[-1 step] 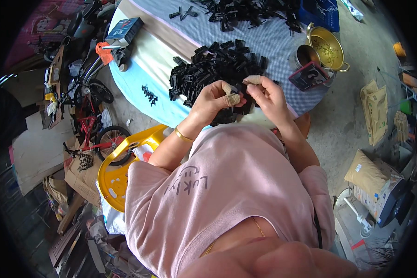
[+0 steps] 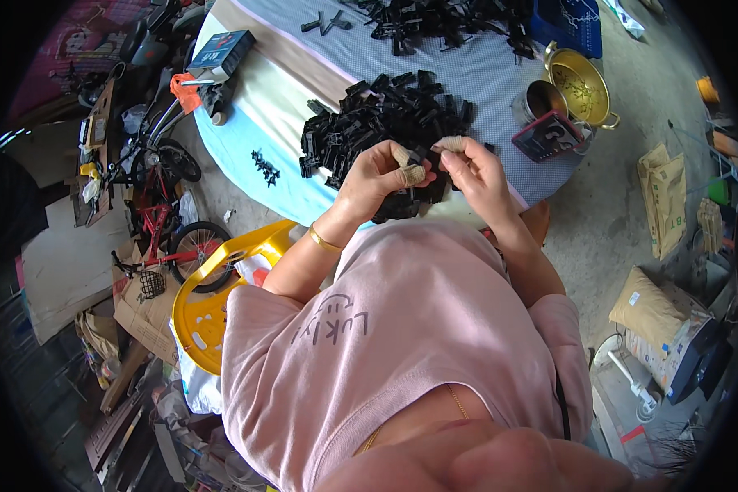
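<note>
My left hand (image 2: 383, 174) and my right hand (image 2: 470, 168) meet just above the near edge of the table (image 2: 303, 98). Both pinch one small black plastic part (image 2: 416, 157) between taped fingertips. A gold bangle (image 2: 324, 241) sits on my left wrist. Right behind the hands lies a big heap of the same black parts (image 2: 377, 111). A second heap of black parts (image 2: 443, 20) lies at the table's far side. A few loose black pieces (image 2: 264, 166) rest on the light blue cloth to the left.
A brass bowl (image 2: 580, 90), a metal tin (image 2: 537, 98) and a dark red phone-like object (image 2: 548, 135) sit right of the heap. A blue box (image 2: 220, 51) lies at the table's left. A yellow plastic chair (image 2: 213, 295), small bicycles (image 2: 168, 221) and paper sacks (image 2: 664, 205) stand on the floor.
</note>
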Tool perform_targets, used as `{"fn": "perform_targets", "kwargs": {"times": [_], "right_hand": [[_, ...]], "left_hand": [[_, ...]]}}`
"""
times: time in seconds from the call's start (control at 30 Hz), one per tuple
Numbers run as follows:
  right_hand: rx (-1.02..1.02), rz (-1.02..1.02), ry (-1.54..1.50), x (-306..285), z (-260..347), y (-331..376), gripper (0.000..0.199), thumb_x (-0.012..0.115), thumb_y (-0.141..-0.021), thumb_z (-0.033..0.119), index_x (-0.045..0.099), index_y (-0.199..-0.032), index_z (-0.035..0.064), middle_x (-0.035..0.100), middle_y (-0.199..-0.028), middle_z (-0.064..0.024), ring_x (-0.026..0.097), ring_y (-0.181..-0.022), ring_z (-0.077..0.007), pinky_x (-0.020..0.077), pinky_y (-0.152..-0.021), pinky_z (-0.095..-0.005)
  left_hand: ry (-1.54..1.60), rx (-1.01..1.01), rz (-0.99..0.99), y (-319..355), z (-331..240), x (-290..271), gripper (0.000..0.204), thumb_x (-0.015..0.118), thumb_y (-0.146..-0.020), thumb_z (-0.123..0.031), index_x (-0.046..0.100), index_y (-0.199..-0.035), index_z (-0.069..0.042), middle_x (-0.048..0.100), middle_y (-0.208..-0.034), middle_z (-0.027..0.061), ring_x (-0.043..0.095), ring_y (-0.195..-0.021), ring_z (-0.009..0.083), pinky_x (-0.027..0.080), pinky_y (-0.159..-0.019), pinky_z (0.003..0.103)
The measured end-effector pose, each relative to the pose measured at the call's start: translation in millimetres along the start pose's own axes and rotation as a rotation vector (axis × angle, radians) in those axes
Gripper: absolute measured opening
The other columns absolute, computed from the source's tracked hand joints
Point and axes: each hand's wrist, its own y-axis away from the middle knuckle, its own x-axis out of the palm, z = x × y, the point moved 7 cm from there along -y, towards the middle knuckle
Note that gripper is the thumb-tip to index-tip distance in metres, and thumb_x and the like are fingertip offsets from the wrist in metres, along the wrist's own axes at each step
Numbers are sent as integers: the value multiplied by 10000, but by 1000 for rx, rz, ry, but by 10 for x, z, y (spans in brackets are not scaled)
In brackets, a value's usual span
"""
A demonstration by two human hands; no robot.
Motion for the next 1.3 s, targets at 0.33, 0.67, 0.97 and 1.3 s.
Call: {"fn": "perform_targets", "kwargs": {"times": [0.33, 0.67, 0.97, 1.3], "right_hand": [[-49, 37, 158, 173, 126, 10, 117, 509, -861, 75, 564, -852, -28, 572, -665, -36, 517, -579, -65, 415, -520, -195], [424, 156, -156, 229, -254, -53, 149, 525, -852, 112, 598, -826, -16, 536, -588, 1, 466, -512, -46, 378, -464, -192], [-39, -29, 379, -32, -557, -1271, 267, 667, -739, 255, 629, -869, 25, 636, -707, -64, 582, -603, -130, 458, -581, -252], [-307, -87, 1385, -9, -1024, -2505, 140, 500, -765, 101, 572, -872, 45, 603, -825, -141, 608, -697, -301, 494, -603, -393]], "left_hand": [[-334, 194, -126, 85, -161, 64, 336, 599, -789, 11, 475, -1101, 34, 583, -957, 93, 580, -846, 139, 500, -740, 248], [-986, 704, -223, 208, -425, 163, 213, 636, -722, 43, 594, -928, 10, 603, -874, 91, 597, -769, 166, 492, -659, 239], [-1158, 482, -464, 20, -509, -452, 364, 667, -661, -42, 553, -1006, -44, 602, -870, 124, 582, -792, 308, 472, -707, 333], [-1260, 499, -371, 25, -406, -405, 261, 667, -678, -72, 586, -921, -22, 588, -947, 133, 547, -907, 310, 442, -802, 349]]}}
